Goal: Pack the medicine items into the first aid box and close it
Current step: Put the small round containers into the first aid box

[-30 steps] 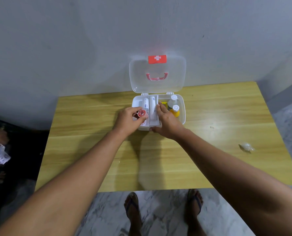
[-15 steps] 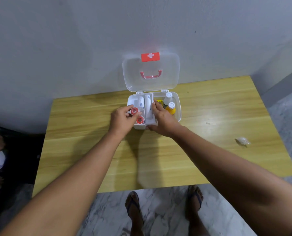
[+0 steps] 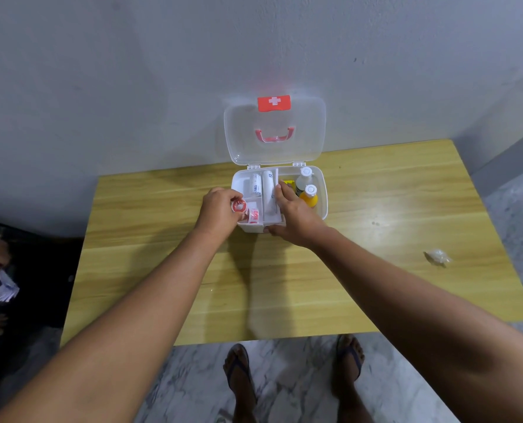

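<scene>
A white first aid box [image 3: 323, 193] stands at the table's far edge, its clear lid [image 3: 275, 148] upright with a red cross label and pink handle. My left hand [image 3: 219, 210] pinches a small red tape roll [image 3: 239, 206] at the box's near-left corner. A second red roll [image 3: 253, 214] lies in the near-left compartment. White bandage rolls [image 3: 255, 184] lie in the tray. My right hand [image 3: 294, 213] grips the white inner tray [image 3: 274, 219], fingers inside, thumb on the front wall. Two bottles, one clear [image 3: 303, 178] and one orange [image 3: 310, 196], stand at the right.
The box sits on a yellow wooden table [image 3: 284, 285] against a grey wall. A small crumpled clear wrapper [image 3: 437, 257] lies near the table's right side. My sandalled feet [image 3: 294, 380] stand on marble floor below. Another person's hand with paper [image 3: 0, 288] shows at far left.
My left hand with the red roll has shifted slightly left to the box's edge, and a second red roll now lies uncovered in the compartment. My right hand stays on the tray.
</scene>
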